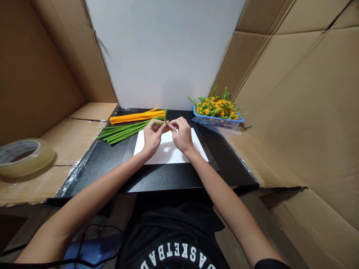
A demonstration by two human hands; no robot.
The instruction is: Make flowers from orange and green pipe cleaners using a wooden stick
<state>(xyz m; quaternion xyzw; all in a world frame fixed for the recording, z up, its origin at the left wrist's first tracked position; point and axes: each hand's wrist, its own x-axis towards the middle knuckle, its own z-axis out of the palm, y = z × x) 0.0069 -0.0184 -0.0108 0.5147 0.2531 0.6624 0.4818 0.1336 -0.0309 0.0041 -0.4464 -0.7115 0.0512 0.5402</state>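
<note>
A blue plastic basket (218, 120) sits at the far right of the table, heaped with finished pipe-cleaner flowers (215, 106) that have round orange heads and green stems poking out in all directions. A clear plastic bag (221, 127) lies partly under its front edge. Both hands are closed in a narrow pinch above a sheet of white paper (168, 149): the left hand (153, 136) and the right hand (182, 134) hold a green pipe cleaner (165, 116) between them, its end standing up and a bit of orange showing under the fingers. Just left of the hands lies a bundle of green pipe cleaners (123, 131), with a bundle of orange pipe cleaners (137, 117) behind it. The black table (157, 179) is walled in by cardboard sheets (294, 93) at both sides and a white wall (162, 48) ahead. A roll of clear tape (24, 157) rests on the cardboard to the left. The person's black shirt (171, 231) shows below the table edge.
</note>
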